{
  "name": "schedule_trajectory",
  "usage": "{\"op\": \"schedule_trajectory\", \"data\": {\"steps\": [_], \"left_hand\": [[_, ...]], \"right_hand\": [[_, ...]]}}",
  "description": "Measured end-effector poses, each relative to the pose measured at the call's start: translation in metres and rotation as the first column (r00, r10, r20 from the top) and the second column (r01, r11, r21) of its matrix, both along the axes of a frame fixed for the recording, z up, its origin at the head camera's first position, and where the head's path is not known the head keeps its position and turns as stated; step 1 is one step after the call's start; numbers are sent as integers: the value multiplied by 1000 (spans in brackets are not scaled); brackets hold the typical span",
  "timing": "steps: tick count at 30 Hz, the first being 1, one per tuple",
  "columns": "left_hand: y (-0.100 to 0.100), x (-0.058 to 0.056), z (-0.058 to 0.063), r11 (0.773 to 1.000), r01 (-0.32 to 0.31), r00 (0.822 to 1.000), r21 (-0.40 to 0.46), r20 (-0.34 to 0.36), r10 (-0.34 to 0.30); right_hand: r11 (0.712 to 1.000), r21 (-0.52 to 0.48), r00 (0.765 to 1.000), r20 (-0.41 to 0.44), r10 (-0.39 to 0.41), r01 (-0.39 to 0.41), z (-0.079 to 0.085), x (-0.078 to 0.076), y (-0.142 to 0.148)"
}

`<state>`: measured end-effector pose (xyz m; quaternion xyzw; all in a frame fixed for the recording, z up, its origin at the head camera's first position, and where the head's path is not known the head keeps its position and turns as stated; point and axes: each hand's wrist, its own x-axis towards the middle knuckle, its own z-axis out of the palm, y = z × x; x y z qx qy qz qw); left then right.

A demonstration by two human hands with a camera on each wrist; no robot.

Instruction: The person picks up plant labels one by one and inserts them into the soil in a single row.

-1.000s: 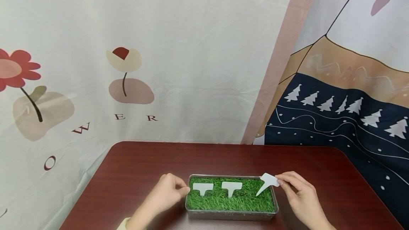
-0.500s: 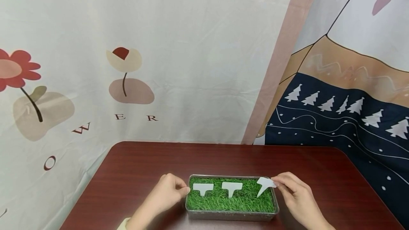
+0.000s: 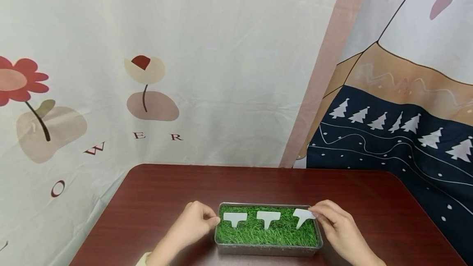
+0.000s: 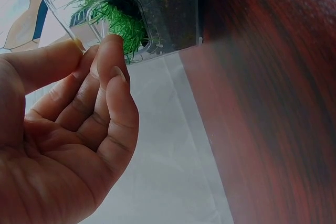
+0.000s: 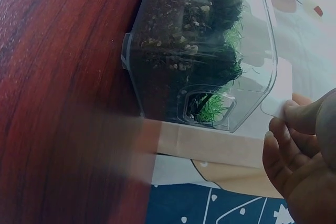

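A clear plastic planter box (image 3: 269, 251) holds green grass (image 3: 273, 236) over dark soil, which shows through its wall in the right wrist view. My left hand (image 3: 193, 224) pinches the rim at the box's left end between thumb and fingers. At the other end, my right hand (image 3: 340, 228) pinches one corner of a white T-shaped plant label (image 3: 302, 214). That label leans slightly, its pointed stem down at the grass; whether the tip is in the soil cannot be seen. Two similar labels, one left (image 3: 235, 217) and one in the middle (image 3: 268, 216), stand upright in the grass.
The box rests near the front of a dark red wooden table (image 3: 177, 184). Behind it hangs a pale printed cloth (image 3: 236, 73), with a navy tree-patterned cloth (image 3: 369, 147) at the right.
My right hand has moved left and slightly down with the plant label, which has turned from strongly tilted to more upright. My left hand and the box have stayed in place.
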<state>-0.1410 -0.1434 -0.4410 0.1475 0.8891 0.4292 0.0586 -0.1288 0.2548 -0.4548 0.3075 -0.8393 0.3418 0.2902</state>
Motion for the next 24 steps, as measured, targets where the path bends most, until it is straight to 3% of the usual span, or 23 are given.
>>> {"op": "schedule_trajectory", "data": {"steps": [24], "left_hand": [[0,0,-1,1000,-3,1000,-10,-11,3]], "right_hand": [[993,96,997,-12,70,-69,-2,-2,-4]]}}
